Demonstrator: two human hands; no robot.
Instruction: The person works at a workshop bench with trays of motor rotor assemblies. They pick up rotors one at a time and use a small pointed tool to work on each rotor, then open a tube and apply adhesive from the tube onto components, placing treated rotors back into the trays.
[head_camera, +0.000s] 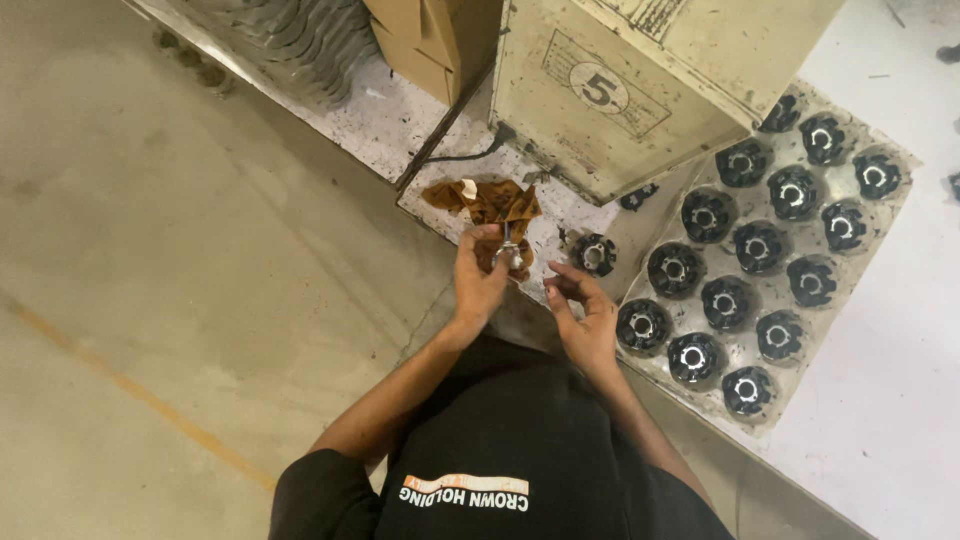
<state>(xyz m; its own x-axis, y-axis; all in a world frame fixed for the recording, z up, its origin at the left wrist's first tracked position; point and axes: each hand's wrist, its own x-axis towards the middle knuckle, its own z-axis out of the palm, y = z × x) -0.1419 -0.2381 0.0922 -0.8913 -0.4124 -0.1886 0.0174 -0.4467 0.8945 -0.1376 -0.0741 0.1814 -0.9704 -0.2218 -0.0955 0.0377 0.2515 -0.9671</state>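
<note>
Tray: we see a clear moulded plastic tray (893, 215) on the white bench, its pockets holding round black parts with silver centres (725, 300)
Hands: our left hand (480, 282) pinches a small silvery metal piece (506, 252); our right hand (585, 318) hovers just beside, fingers curled, empty
Around: a crumpled brown rag (488, 200) lies behind the hands, below a worn cream metal box (640, 85); one loose black part (594, 254) sits near the tray

Left hand (478, 285) pinching small metal part (506, 252), right hand (585, 320) empty, black round parts (760, 247) on tray (893, 222)
</note>
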